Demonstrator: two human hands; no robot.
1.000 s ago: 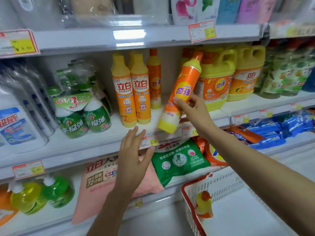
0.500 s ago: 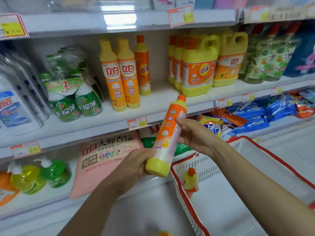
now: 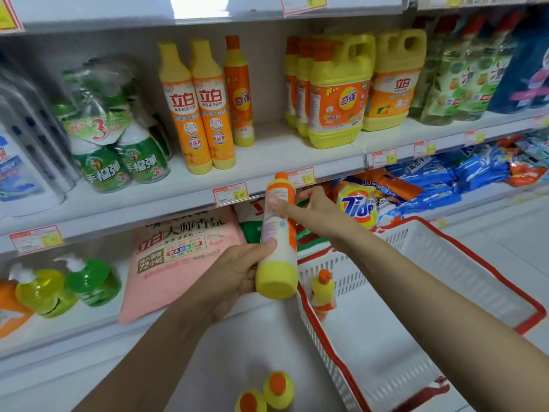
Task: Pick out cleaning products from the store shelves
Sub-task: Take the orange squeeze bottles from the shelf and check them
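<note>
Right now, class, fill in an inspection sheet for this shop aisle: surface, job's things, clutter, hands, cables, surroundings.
Surface: white middle shelf, carrying orange bottles and yellow jugs.
Job's things: orange-and-yellow bottle, cap up, held in front of the shelves; white basket with a red rim holds a small bottle.
Clutter: two bottle tops at the bottom edge of the view.
Grippers: left hand grips the bottle's base end; right hand holds its upper part.
Cables: nothing seen.
Surroundings: pink bag, Tide bag and green pump bottle on the lower shelf; price tags on the shelf edge.
</note>
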